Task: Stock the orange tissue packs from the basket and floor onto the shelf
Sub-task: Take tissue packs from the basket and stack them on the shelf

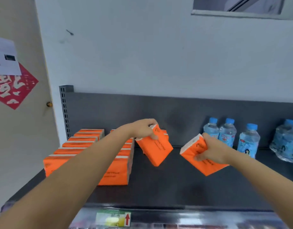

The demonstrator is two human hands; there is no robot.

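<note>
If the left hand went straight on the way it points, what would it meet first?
The left hand grips a tilted pack; likely first is the upright orange pack just behind it, then the shelf's back panel. Depth is unclear.

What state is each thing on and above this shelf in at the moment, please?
Left hand: fingers pinching a pack's top edge.
Left pack: tilted, held up by that edge.
Right hand: fingers curled round a second pack.
Right pack: tilted, held.
Stocked packs: upright, in rows at the left.
Water bottles: upright, capped, at the right.
Shelf: partly filled, bare in the middle.
</note>
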